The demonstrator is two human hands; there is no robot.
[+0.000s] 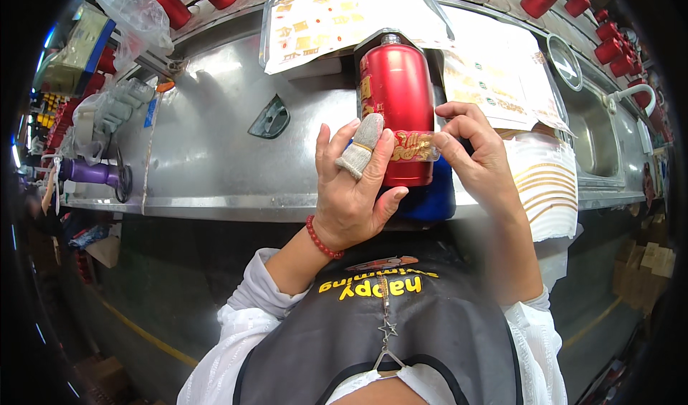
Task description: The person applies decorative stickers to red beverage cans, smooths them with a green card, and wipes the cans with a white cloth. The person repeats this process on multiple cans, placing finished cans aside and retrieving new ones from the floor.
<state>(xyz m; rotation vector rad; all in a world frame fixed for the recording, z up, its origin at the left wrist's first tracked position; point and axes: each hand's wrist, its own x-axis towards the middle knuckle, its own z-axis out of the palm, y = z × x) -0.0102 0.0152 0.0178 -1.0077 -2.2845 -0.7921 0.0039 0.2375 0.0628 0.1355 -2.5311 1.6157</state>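
I have the bottle (pixel 398 83) lying on its side on a blue stand (pixel 428 203), near the front edge of the steel table (pixel 215 147). Its long axis runs almost straight away from the wearer, neck at the far end, base toward the body. The label (pixel 411 147), a strip with red and gold print, sits crosswise to that axis on the bottle's near half; I judge that crossing to be the relation that counts here. The right hand (pixel 476 151) pinches the label's right end between thumb and finger, at the bottle's right flank. The left hand (pixel 352 201) is spread over the left flank, its index fingertip at the label's left end, the finger beside it wearing a grey cot (pixel 367 136). I read the left as nearer the bottle; I can't tell how hard it presses, or whether the right hand's other fingers touch the red surface.
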